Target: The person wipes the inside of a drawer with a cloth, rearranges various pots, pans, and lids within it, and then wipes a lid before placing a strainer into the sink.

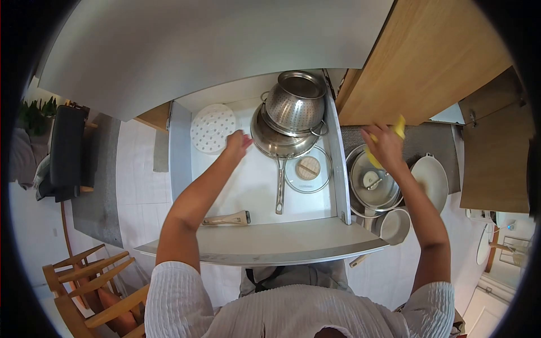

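Note:
My left hand (240, 145) is low over the pulled-out drawer (253, 230), right at the edge of a white round perforated disc (213, 129). Its fingers look loosely apart, with nothing seen in them. Off the drawer's right side, my right hand (385, 144) grips a yellow cloth (399, 127), which sticks out above and below the fingers. Inside the drawer, a steel colander (296, 107) sits in a steel frying pan (280, 147), whose handle points toward me. A glass lid (322, 179) with a wooden knob lies partly under the pan. Nearest the drawer front rests a beige detachable handle (226, 218).
On the floor at right are a pot with a glass lid (372, 180), a pale pan (430, 180) and a small saucepan (394, 226). A wooden cabinet panel (428, 62) stands behind my right hand. A wooden chair (96, 276) is at lower left.

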Motion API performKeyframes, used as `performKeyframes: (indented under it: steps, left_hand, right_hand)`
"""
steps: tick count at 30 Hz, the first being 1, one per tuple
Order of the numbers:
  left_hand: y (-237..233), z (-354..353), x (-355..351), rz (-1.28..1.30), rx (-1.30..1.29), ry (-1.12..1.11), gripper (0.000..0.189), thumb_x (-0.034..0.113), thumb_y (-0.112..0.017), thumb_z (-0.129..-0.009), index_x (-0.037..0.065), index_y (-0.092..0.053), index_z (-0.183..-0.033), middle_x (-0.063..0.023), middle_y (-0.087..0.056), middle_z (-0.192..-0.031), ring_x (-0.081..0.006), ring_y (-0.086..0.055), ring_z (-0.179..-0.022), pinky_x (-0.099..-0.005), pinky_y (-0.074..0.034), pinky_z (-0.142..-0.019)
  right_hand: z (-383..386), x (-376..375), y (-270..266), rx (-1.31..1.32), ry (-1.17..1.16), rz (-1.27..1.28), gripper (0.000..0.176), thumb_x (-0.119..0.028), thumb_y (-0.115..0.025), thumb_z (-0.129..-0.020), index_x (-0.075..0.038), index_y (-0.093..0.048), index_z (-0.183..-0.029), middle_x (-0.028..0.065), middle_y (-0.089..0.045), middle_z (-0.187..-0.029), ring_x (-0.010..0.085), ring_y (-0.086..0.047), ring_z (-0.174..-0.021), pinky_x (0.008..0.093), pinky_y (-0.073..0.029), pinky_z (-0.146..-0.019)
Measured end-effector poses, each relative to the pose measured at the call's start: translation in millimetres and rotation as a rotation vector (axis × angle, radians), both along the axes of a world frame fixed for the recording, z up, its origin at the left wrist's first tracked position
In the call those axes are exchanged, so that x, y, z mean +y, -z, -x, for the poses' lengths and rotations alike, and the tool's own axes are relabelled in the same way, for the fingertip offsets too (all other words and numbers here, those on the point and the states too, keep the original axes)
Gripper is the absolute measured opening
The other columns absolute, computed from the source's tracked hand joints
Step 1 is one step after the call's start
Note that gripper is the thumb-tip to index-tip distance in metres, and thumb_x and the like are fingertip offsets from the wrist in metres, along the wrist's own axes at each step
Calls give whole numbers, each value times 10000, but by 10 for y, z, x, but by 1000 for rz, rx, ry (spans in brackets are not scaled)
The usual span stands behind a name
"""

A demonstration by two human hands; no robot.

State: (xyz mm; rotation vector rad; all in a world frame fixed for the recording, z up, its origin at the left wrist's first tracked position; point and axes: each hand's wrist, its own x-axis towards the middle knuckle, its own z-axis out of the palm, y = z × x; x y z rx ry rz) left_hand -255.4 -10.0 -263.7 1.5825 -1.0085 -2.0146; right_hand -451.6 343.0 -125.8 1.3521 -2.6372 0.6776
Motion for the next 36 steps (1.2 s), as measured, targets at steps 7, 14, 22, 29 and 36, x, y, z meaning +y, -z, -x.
performKeyframes:
  steps: [7,14,22,29,36]
  left_hand:
    - [168,935,398,-119,238,-47,279,37,-450,-816,-59,-450,-1078,-192,-514,-1033,-304,-557,-861,-423,-492,-779]
    - [110,1032,492,-347,294,-419,351,-28,-391,-792,-58,-445,-1138,-172,-506,-1120,-302,-550,-964,-419,-468,-826]
    - [-272,160,48,-149,448,-33,194,5,-378,-813,-38,-512,-946,-144,-557,-905,-260,-551,-852,-385,-499,-742]
    - [-823,-1357,-209,-65,184,85,157,43,-369,-845,7,-522,-851,-105,-546,-836,-215,-540,-766,-349,-480,-787]
    - [-348,-2102,-197,-129,-73,-70,174,27,-368,-813,54,-510,-717,-30,-494,-701,-161,-472,-614,-280,-457,-623]
  right_hand:
    - [126,-1515,219,110,-236,20,242,-190,-543,-799,-111,-580,-1025,87,-580,-941,298,-594,-766,390,-467,-655]
    - [88,-1672,347,224,-234,-61,115,-173,-551,-735,-112,-623,-801,31,-578,-887,245,-592,-720,367,-478,-599]
    - [-537,-1573,-502,74,-468,320,201,-234,-567,-793,-102,-615,-937,12,-578,-914,239,-589,-714,330,-471,-568]
    - [-551,-1248,182,-1285,-132,116,134,-69,-553,-780,35,-614,-840,101,-632,-818,170,-602,-694,277,-488,-614]
    - [-1467,-997,1391,-996,-48,-612,597,-446,-649,-715,125,-569,-869,205,-611,-832,288,-604,-786,381,-475,-700]
